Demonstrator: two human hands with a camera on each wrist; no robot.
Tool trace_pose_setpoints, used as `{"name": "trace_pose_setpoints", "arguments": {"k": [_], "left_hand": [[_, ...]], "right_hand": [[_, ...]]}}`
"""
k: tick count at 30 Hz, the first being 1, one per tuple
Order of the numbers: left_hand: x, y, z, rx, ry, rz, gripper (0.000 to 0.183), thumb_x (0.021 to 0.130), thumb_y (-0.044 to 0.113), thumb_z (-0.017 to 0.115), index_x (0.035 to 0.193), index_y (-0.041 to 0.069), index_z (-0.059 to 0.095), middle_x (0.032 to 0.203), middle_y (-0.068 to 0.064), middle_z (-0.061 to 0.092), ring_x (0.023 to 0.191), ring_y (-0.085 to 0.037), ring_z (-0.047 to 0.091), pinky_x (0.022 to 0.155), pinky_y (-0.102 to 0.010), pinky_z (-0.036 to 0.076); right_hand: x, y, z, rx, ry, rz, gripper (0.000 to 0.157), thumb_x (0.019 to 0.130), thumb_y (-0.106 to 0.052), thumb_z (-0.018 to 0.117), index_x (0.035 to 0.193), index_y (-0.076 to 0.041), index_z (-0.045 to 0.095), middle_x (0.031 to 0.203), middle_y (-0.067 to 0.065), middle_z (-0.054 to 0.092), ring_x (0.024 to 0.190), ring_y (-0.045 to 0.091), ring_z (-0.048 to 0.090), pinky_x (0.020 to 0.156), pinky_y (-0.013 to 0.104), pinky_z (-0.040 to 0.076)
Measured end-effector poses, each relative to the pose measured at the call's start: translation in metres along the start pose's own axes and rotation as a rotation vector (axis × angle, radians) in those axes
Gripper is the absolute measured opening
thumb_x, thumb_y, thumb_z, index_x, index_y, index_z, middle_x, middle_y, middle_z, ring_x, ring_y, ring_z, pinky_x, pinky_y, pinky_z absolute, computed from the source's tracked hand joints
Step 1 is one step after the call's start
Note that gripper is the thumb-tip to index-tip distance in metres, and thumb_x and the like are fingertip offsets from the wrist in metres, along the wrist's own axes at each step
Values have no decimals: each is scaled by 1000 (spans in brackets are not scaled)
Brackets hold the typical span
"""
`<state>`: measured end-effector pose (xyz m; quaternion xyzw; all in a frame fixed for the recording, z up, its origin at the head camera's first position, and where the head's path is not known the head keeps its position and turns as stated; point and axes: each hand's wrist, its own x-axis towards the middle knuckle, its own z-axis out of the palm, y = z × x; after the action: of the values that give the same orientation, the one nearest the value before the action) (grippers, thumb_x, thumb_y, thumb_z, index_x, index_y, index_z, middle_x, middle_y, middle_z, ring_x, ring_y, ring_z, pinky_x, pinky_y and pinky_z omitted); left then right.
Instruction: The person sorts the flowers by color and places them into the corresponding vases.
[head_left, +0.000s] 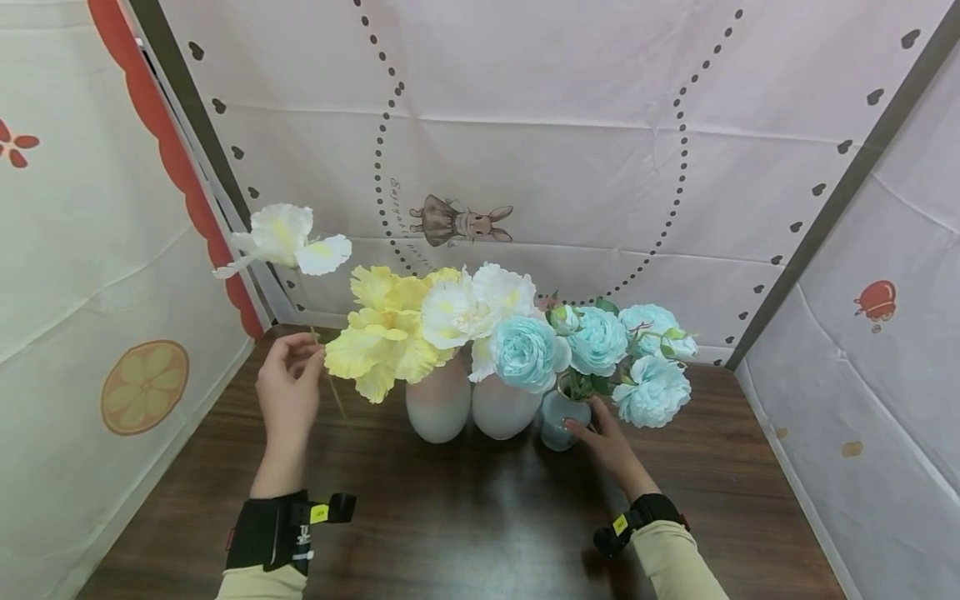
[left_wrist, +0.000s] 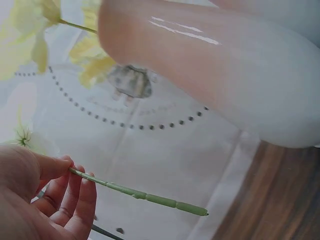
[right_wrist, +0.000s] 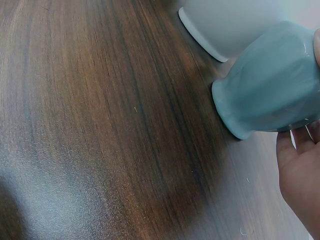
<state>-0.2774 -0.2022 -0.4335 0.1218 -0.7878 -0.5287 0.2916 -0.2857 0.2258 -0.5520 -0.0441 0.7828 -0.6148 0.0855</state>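
In the head view my left hand [head_left: 291, 383] pinches the stem of a white artificial iris [head_left: 281, 236], raised at the left of the vases. The left wrist view shows its green stem [left_wrist: 150, 197] between thumb and fingertips, its cut end pointing away from the hand. My right hand [head_left: 609, 442] grips a small blue-grey vase [head_left: 562, 421] that holds light-blue flowers [head_left: 597, 340]. In the right wrist view the fingers [right_wrist: 286, 150] wrap round this vase, its base on or just at the tabletop. Two pink-and-white vases [head_left: 438, 404] stand beside it, holding yellow flowers [head_left: 393, 329] and white flowers [head_left: 480, 304].
The dark wooden table [head_left: 450, 517] is bounded by pale printed cloth walls at the back [head_left: 525, 75], left [head_left: 52, 275] and right [head_left: 900, 417]. The vases stand close together near the middle, with blossoms overhanging them on several sides.
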Motion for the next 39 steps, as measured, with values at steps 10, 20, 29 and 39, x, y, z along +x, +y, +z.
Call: {"name": "trace_pose_setpoints", "arguments": {"k": [10,20,29,39], "left_hand": [[-11,32,-14,19,28,92,25,97,14,64,118,1,62,103,5,63,88,9,56,83,-10,46],[-24,61,-25,-20,31,163,22,97,6,63,117,-1,61,96,22,56,89,4,58,80,-7,48],[-36,81,-31,-90,-6,229,23,95,6,65,116,-3,62,96,23,59,90,-1,60,78,-7,50],[-50,100,-28,-165,-94,305,23,94,2,66,115,-5,61,97,19,61,91,-5,62,77,-9,53]], "right_hand": [[-1,-1,0,-1,-2,3,55,101,-26,59,148,-12,32,159,14,33,154,33,19,124,60,16],[-3,-3,1,-12,10,15,53,101,-29,59,145,-11,35,157,15,35,152,33,24,122,59,22],[-3,-1,1,-2,6,6,50,102,-26,58,144,-10,35,155,15,37,151,33,25,122,59,21],[-2,-1,0,5,-9,-1,55,102,-26,57,149,-12,31,160,13,30,154,33,17,124,61,15]]}}
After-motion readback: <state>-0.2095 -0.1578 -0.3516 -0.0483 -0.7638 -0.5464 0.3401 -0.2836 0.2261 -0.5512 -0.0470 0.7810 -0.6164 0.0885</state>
